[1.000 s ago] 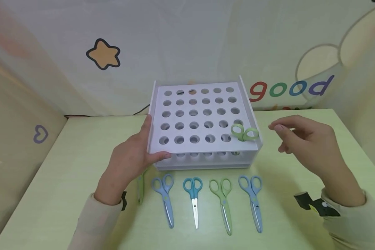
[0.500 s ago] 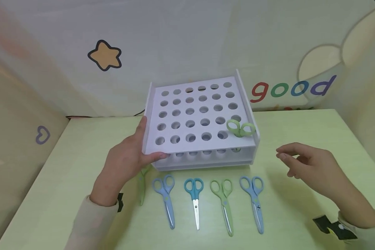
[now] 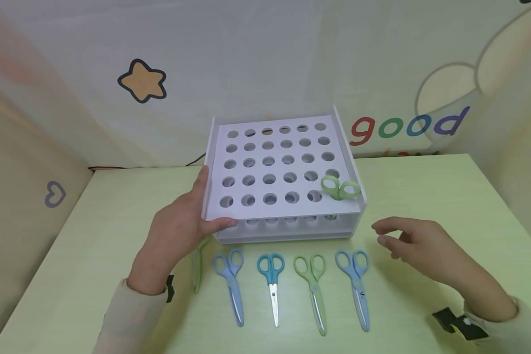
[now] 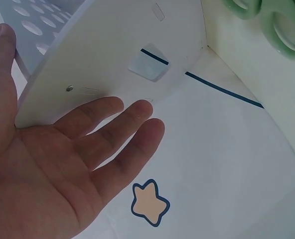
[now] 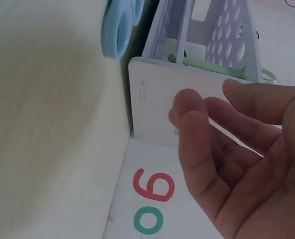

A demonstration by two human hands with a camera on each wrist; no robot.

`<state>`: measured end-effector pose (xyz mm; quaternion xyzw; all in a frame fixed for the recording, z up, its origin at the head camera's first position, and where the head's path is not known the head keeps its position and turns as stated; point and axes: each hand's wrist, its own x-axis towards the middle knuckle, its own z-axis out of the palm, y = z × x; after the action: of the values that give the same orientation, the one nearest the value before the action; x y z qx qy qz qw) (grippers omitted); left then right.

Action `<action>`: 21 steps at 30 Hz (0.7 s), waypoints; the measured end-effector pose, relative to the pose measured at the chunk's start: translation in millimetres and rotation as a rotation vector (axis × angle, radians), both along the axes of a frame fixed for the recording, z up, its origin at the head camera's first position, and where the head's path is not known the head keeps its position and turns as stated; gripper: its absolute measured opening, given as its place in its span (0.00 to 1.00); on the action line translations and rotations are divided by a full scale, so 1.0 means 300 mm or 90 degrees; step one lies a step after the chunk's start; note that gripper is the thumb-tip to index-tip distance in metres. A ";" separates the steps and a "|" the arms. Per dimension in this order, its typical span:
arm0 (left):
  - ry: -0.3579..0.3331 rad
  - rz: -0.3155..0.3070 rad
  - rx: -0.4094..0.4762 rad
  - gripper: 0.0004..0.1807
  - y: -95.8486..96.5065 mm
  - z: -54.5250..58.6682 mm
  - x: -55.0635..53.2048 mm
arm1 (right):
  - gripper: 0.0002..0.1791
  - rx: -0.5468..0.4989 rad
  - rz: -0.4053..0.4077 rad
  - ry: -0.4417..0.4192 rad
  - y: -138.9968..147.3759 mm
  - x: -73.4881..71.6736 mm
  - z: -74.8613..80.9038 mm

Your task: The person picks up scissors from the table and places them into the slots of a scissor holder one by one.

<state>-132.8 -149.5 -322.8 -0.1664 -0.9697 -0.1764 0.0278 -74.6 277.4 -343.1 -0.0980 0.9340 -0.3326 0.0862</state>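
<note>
A white perforated rack (image 3: 279,169) is holding green scissors (image 3: 338,191), handles up, at its near right corner; five more scissors (image 3: 273,289) are lying before it

Your rack (image 3: 279,169): white, its top patterned with rows of round holes
Racked scissors (image 3: 338,193): light green
Leftmost scissors (image 3: 196,270): green
Second scissors (image 3: 232,284): soft blue
Middle scissors (image 3: 271,279): teal handles, silvery blades
Fourth scissors (image 3: 315,290): light green
Rightmost scissors (image 3: 358,291): soft blue
Your table (image 3: 425,191): pale yellow-green
Wall facing you (image 3: 256,59): greyish white, printed with a dark-outlined orange star and "good" in red, green, blue, purple
</note>
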 end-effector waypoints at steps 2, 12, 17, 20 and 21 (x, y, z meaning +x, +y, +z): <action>0.000 -0.001 0.000 0.66 0.000 0.000 0.000 | 0.17 0.004 0.016 -0.011 -0.006 -0.003 -0.012; -0.004 0.003 -0.002 0.67 0.003 0.002 -0.003 | 0.22 0.057 0.098 -0.046 -0.036 -0.019 -0.060; -0.005 0.002 0.000 0.67 0.003 0.003 -0.002 | 0.26 0.076 0.147 -0.044 -0.049 -0.015 -0.080; -0.007 0.002 0.001 0.67 0.003 0.004 -0.002 | 0.27 0.085 0.170 -0.031 -0.053 -0.014 -0.090; -0.009 0.003 0.001 0.67 0.003 0.004 -0.003 | 0.27 0.089 0.174 -0.028 -0.055 -0.014 -0.093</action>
<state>-133.6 -148.6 -321.6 -0.1627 -0.9702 -0.1782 0.0219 -78.9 261.0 -371.0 -0.2107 0.9306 -0.2540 0.1581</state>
